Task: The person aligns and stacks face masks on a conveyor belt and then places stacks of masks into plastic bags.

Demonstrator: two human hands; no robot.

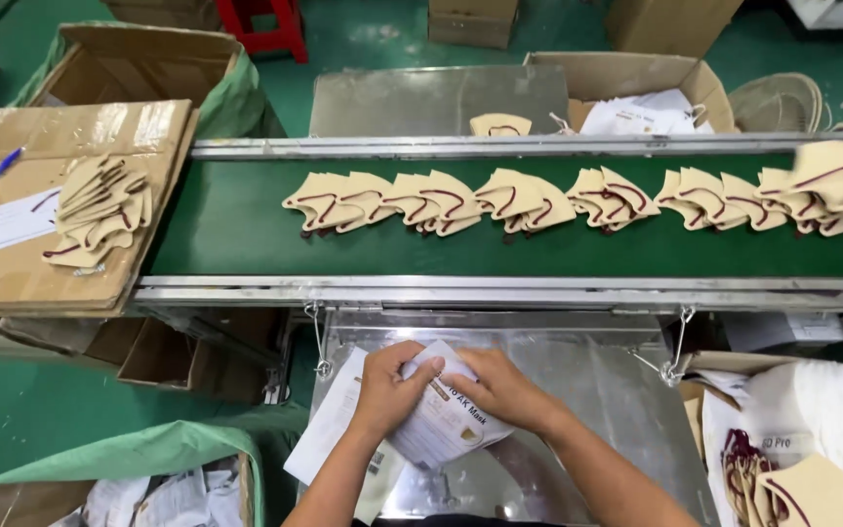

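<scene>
left hand (387, 390): fingers curled, gripping the upper left edge of a white printed plastic mask pouch (446, 422); thumb on top, fingertips at the pouch mouth.
right hand (501, 388): palm down on the pouch's upper right part, fingers bent and pinching the same top edge next to the left hand. Fingertips of both hands almost touch.
pouch position: lying tilted on the shiny stainless steel work table (597, 390), just below the conveyor's near rail, centre of view. Cannot tell if a mask is inside.
under the pouch: more flat white pouches (329, 429) fanned out to the left, overhanging the table's left edge.
conveyor: dark green belt (236, 234) between two grey metal rails, running left to right across the view.
on belt: row of beige folded face masks with maroon ear loops (421, 202), overlapping in small clusters, well apart from both hands.
right edge: one blurred beige mask (836, 174) above the belt's end.
left side: flat brown cardboard sheet (12, 273) with a loose pile of beige masks (100, 210), a blue pen (2, 166) and white paper.
lower right: open box with white pouches and beige masks (792, 488), near the right forearm.
floor: green; open cardboard boxes (139, 68) behind the belt.
</scene>
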